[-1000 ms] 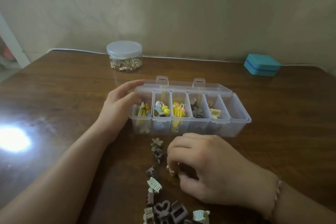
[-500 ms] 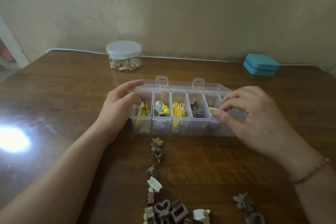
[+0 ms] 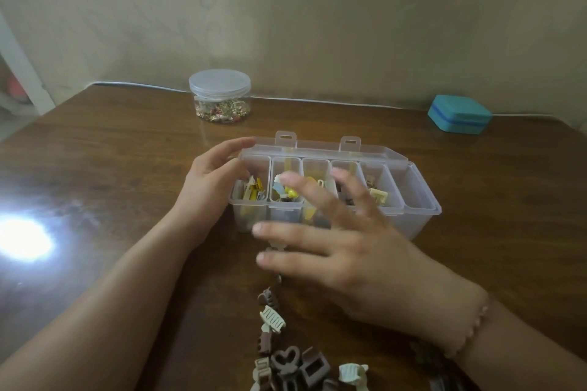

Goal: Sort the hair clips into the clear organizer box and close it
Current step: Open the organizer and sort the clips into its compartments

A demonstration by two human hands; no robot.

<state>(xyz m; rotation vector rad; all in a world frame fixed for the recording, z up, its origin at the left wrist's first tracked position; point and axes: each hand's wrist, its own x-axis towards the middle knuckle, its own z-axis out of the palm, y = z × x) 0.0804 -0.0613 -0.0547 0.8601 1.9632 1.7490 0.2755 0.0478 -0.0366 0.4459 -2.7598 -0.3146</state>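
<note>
On a brown wooden table (image 3: 95, 168): a clear organizer box (image 3: 416, 200), lid flipped open at the back. Inside, little bins in a row, most with bright hair clips, like a yellow clip (image 3: 290, 191) in the second bin and a cream clip (image 3: 379, 195) further right. Far right bin looking bare, maybe, though hard to see through the plastic.

Left hand (image 3: 206, 190) pressed against the left end of the box, fingers curved around its corner, steadying it.

Right hand (image 3: 346, 251) in the air in front of the box, blurry, fingers spread wide and loose, nothing in them.

Near the bottom edge, a pile of loose clips: a pale comb clip (image 3: 272, 318), a brown heart clip (image 3: 286, 359), a brown square clip (image 3: 314, 367).

Back by the wall, a round jar (image 3: 219, 95) with a lid and a teal case (image 3: 459, 113).
</note>
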